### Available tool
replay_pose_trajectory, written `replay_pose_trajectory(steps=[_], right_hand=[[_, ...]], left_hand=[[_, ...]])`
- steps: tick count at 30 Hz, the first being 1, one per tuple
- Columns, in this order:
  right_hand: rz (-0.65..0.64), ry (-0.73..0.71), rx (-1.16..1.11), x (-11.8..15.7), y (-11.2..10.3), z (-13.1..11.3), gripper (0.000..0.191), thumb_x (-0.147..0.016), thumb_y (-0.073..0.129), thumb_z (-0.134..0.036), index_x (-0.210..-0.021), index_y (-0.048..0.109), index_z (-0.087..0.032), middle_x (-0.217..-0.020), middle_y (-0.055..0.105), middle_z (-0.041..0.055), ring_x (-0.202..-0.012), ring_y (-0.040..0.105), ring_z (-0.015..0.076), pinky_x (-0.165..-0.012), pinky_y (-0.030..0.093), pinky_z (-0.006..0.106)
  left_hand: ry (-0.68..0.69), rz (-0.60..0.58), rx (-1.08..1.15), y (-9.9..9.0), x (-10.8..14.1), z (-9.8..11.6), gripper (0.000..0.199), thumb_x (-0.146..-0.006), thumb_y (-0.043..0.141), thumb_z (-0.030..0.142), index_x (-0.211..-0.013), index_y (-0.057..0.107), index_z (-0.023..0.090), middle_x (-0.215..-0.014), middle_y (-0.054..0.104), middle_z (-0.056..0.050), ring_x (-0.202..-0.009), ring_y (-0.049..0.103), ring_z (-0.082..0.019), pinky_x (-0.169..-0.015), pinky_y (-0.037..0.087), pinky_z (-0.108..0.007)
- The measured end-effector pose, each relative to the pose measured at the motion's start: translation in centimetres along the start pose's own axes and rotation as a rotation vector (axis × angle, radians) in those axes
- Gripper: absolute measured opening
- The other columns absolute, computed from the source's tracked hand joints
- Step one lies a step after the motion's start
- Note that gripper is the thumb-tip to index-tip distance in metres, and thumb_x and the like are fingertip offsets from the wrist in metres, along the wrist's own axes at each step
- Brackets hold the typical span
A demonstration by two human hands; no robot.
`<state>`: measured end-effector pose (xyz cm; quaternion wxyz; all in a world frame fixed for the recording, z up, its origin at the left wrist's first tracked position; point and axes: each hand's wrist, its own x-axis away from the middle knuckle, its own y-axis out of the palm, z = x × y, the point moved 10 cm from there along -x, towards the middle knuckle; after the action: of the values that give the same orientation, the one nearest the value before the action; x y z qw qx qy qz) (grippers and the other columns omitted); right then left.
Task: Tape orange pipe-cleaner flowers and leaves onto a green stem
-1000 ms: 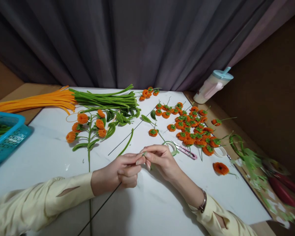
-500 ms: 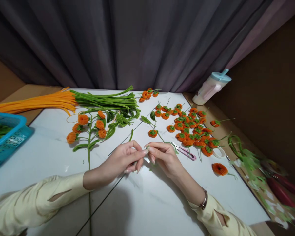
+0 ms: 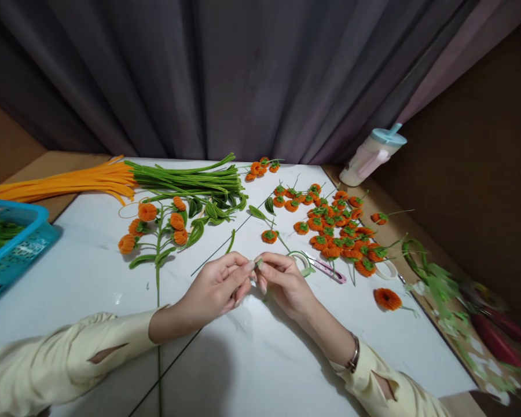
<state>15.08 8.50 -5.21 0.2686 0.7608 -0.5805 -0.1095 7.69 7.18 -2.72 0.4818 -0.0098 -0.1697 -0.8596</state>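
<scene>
My left hand point(image 3: 219, 289) is closed in a pinch. A long thin dark wire point(image 3: 167, 372) slants up from the front edge into it, lining up with the fingertips. At those fingertips is a small green piece point(image 3: 257, 264), mostly covered. My right hand point(image 3: 286, 285) pinches the same green piece from the other side, thumb against forefinger. Just beyond the right hand lie a tape roll point(image 3: 304, 260) and a pink craft knife point(image 3: 327, 270). Left of my hands lies a green stem point(image 3: 158, 278) bearing fuzzy orange blooms point(image 3: 147, 211) and green leaves.
Many orange flower heads point(image 3: 330, 223) cover the right side. Green pipe cleaners point(image 3: 186, 179) and orange ones point(image 3: 69, 184) lie at the back left. A blue basket point(image 3: 43, 234) stands left, a tumbler point(image 3: 371, 156) back right. Red-handled pliers point(image 3: 495, 336) rest among scraps at right.
Both hands stay together at the pinch, with small shifts of the fingers. The right hand has moved slightly left, and more of the tape roll shows. The wire has swung a little left.
</scene>
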Motion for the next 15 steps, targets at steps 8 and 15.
replay_pose_trajectory(steps=[8,15], right_hand=[[0.033,0.002,-0.018,0.01,-0.32,-0.24,0.016,-0.065,0.082,-0.028,-0.065,0.073,-0.016,-0.045,0.058,-0.0024,-0.045,0.046,0.0077,-0.051,0.037,0.022],[0.007,-0.009,-0.069,-0.04,0.01,-0.37,0.015,-0.061,0.085,-0.029,-0.071,0.077,-0.02,-0.044,0.061,-0.0023,-0.04,0.048,0.0071,-0.047,0.036,0.02]], left_hand=[[0.004,0.075,-0.017,-0.55,-0.01,0.18,0.041,-0.078,0.067,0.051,-0.072,0.047,0.016,-0.044,0.044,0.01,-0.033,0.03,-0.001,-0.032,0.021,-0.012],[0.059,0.006,-0.069,-0.11,0.35,0.99,0.031,-0.085,0.062,0.042,-0.074,0.051,0.015,-0.047,0.051,0.008,-0.034,0.033,-0.001,-0.033,0.023,-0.012]])
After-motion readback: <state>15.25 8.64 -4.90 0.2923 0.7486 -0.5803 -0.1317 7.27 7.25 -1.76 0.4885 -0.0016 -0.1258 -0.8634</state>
